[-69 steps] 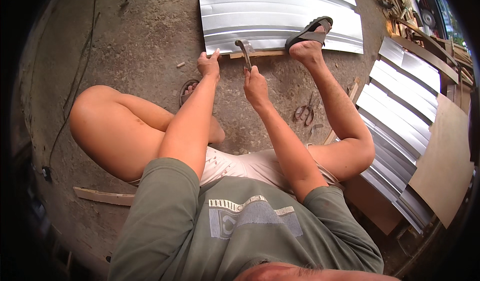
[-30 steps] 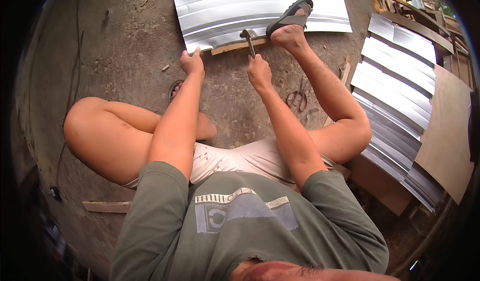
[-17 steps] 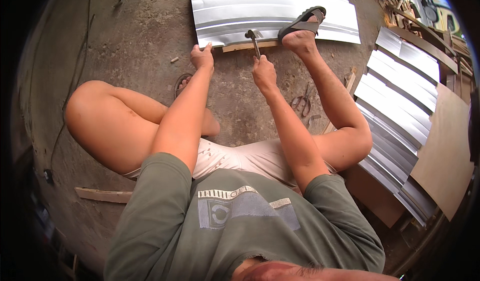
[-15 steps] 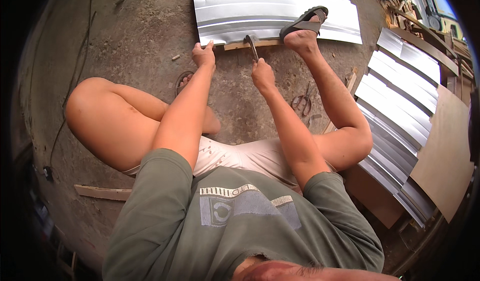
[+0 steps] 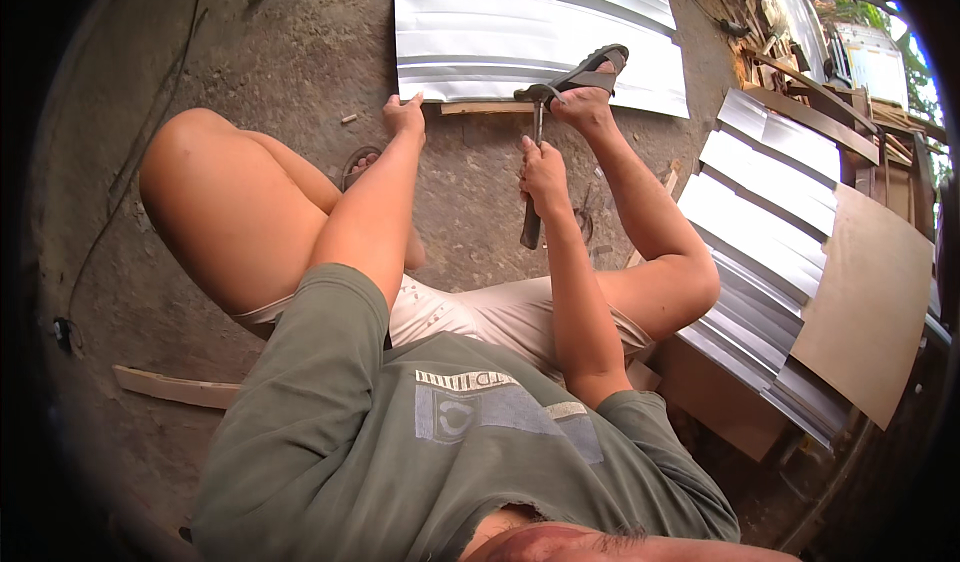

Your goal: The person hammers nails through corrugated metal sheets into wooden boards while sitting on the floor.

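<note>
A shiny ribbed metal sheet (image 5: 470, 67) lies on the floor ahead of me, with a wooden strip (image 5: 485, 109) under its near edge. My left hand (image 5: 404, 118) is closed on the sheet's near left corner, thumb on top; the fingers beneath are partly hidden. In my right hand (image 5: 544, 174) is a hammer (image 5: 532, 224), gripped round the handle. Its head shows over the sheet's near edge, beside my sandalled right foot (image 5: 590, 97), which rests on the sheet. I cannot tell whether the head touches the metal.
More ribbed metal sheets (image 5: 750, 212) lie at the right, with a tan board (image 5: 865, 297) over them. Scrap wood (image 5: 815, 87) is piled behind. Scissors (image 5: 585, 226) lie partly hidden behind my right forearm. A wooden slat (image 5: 175, 386) and a cable (image 5: 122, 187) are at the left.
The hammer has swung right; its head is now beside my right foot, and its handle shows below my hand. My left hand stays at the corner. The view has shifted slightly.
</note>
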Action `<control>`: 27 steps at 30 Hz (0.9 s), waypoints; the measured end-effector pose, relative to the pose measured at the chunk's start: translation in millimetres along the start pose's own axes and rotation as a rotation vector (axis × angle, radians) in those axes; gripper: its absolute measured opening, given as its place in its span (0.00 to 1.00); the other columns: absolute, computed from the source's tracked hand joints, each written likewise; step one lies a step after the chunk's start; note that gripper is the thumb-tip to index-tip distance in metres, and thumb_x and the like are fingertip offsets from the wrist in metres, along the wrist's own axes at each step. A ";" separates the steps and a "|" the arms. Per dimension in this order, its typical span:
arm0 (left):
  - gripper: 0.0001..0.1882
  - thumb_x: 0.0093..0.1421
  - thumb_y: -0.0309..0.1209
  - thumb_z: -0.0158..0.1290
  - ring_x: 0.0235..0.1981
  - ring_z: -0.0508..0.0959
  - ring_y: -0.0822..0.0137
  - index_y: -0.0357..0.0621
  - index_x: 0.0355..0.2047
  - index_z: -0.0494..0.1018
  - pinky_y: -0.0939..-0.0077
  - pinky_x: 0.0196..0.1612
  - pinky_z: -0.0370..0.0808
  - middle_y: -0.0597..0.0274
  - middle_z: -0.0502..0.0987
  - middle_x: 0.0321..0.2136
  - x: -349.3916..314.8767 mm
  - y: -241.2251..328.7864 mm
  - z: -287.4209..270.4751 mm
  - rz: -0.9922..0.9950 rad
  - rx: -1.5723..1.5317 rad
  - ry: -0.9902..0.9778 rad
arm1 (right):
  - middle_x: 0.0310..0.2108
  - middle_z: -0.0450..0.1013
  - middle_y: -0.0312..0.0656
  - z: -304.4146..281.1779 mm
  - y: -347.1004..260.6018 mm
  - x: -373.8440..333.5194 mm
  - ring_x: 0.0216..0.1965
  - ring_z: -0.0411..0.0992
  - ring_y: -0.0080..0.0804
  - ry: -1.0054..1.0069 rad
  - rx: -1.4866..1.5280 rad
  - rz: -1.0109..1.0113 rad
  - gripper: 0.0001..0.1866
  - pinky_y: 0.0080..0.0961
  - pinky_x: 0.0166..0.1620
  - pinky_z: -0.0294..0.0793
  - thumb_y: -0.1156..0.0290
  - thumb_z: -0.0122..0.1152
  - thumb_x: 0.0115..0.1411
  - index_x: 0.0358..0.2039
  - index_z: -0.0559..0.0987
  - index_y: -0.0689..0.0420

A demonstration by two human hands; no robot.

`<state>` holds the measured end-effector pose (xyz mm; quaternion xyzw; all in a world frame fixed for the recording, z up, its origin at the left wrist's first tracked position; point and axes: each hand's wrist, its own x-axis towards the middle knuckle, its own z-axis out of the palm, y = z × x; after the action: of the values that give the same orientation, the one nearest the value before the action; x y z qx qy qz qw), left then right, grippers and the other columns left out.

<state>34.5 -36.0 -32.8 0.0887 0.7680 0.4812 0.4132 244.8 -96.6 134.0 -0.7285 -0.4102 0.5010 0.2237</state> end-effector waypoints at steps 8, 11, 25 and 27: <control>0.24 0.67 0.40 0.54 0.53 0.79 0.49 0.33 0.55 0.74 0.60 0.55 0.74 0.42 0.78 0.52 -27.1 13.5 8.0 0.008 0.224 -0.027 | 0.17 0.61 0.29 -31.6 -74.6 -86.9 0.11 0.57 0.17 -0.025 0.150 -0.170 0.15 0.20 0.13 0.58 0.58 0.51 0.73 0.30 0.67 0.52; 0.22 0.67 0.41 0.54 0.51 0.80 0.46 0.33 0.50 0.77 0.58 0.53 0.75 0.39 0.78 0.51 -35.9 10.0 14.3 0.100 0.321 -0.083 | 0.17 0.61 0.29 -31.1 -76.7 -94.9 0.11 0.57 0.16 -0.064 0.216 -0.162 0.16 0.19 0.13 0.57 0.58 0.52 0.73 0.30 0.66 0.52; 0.45 0.56 0.65 0.58 0.59 0.67 0.44 0.38 0.59 0.69 0.52 0.62 0.65 0.39 0.70 0.55 2.7 -22.9 11.7 0.447 0.513 -0.183 | 0.16 0.60 0.29 -37.1 10.8 -14.9 0.11 0.58 0.19 0.027 0.118 -0.056 0.17 0.23 0.13 0.57 0.58 0.54 0.71 0.28 0.66 0.53; 0.46 0.54 0.64 0.60 0.59 0.66 0.44 0.39 0.60 0.68 0.53 0.62 0.65 0.39 0.70 0.55 11.2 -8.0 15.6 0.604 0.510 -0.287 | 0.16 0.60 0.29 -35.5 22.8 -6.0 0.11 0.59 0.19 0.010 0.145 -0.021 0.17 0.23 0.13 0.58 0.58 0.54 0.71 0.28 0.66 0.53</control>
<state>40.6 -23.7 -48.5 0.4753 0.7367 0.3581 0.3210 284.8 -111.3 134.6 -0.7085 -0.3795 0.5234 0.2830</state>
